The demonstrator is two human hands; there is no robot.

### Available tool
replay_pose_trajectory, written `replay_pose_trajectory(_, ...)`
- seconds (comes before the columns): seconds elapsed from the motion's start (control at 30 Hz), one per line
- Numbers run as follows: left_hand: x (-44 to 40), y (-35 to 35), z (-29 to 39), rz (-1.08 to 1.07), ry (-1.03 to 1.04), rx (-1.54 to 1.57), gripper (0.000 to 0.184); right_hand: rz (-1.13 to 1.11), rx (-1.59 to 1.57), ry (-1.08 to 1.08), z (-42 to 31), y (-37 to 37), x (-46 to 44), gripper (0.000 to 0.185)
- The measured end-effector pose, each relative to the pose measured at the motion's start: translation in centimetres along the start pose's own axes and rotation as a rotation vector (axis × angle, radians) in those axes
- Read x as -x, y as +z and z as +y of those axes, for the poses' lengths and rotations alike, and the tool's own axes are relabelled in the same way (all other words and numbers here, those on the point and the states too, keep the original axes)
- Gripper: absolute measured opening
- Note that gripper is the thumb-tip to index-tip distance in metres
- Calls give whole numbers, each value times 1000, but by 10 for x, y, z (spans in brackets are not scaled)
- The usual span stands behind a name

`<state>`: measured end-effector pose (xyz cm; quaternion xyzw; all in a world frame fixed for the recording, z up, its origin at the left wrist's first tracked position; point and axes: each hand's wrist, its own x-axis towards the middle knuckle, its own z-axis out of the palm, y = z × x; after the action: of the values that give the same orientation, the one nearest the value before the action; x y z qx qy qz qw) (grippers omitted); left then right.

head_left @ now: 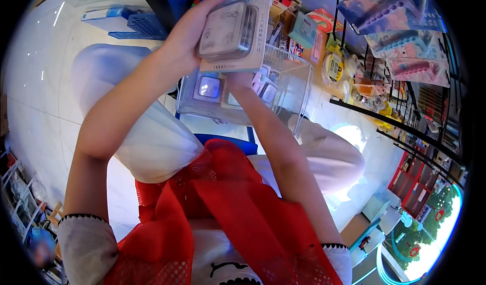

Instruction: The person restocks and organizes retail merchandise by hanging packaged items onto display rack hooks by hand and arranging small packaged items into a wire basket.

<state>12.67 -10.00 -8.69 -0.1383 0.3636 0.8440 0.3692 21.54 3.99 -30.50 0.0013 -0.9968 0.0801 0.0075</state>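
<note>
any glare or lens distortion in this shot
Head view: strong fisheye bending, black around the edges; head view: bright reflection on a packaged case in the wire basket; head view: glare on the floor and washed-out brightness at lower right; head view: the pack in the left hand looks reasonably sharp.

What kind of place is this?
It looks like a shop, perhaps one selling stationery or small gifts. Packaged goods hang in rows at the right, the left hand holds a carded box, and more small packs sit in a mesh basket.
</note>
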Motion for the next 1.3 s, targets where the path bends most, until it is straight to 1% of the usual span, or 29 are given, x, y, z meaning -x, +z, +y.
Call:
replay_pose_trajectory(0.07,3,0,3,63,67,-44,34,5,84,-115,9,-1,6,38)
replay_pose_trajectory(0.1,5,-1,4,66,129,-113,36,-54,17,-132,12,-8,13,42)
replay_pose_trajectory(0.2,-2,-24,3,45,162,-135,39,37,-19,-219,34,37,11,48)
replay_pose_trajectory(0.3,-3,-30,5,31,172,-181,41,52,107,12,21,71,3,49)
replay_pose_trajectory(0.4,-11,-37,11,67,216,-194,42,-335,41,188,-1,10,-21,54)
replay_pose_trajectory(0.5,-21,-44,14,19,222,-195,41,-386,98,35,12,-25,-15,60)
replay_pose_trajectory(0.6,-23,-49,16,26,174,-319,41,-203,-338,130,35,-72,6,67)
replay_pose_trajectory(0.7,-11,-33,13,-113,118,-353,38,137,-549,302,42,-105,25,66)
replay_pose_trajectory(0.8,-4,-20,-4,-231,176,-530,39,413,-400,213,29,-137,18,68)
replay_pose_trajectory(0.83,-12,-24,-15,-259,310,-620,41,529,-242,73,16,-155,10,62)
replay_pose_trajectory(0.93,-8,-14,-24,-234,436,-639,39,541,-320,-33,-3,-169,-5,55)
replay_pose_trajectory(0.97,-5,-13,-18,-246,352,-521,39,527,-479,-47,-4,-166,-7,51)
replay_pose_trajectory(1.07,-7,-14,-8,-243,479,-705,35,558,-526,-4,-21,-166,-9,51)
replay_pose_trajectory(1.1,-9,-14,-8,-231,588,-756,33,576,-542,-20,-20,-161,-12,50)
replay_pose_trajectory(1.2,-8,-14,-8,-261,539,-911,31,595,-539,-72,-19,-143,-19,45)
replay_pose_trajectory(1.3,-15,-20,-6,-353,595,-1202,29,585,-437,-133,-27,-139,-21,33)
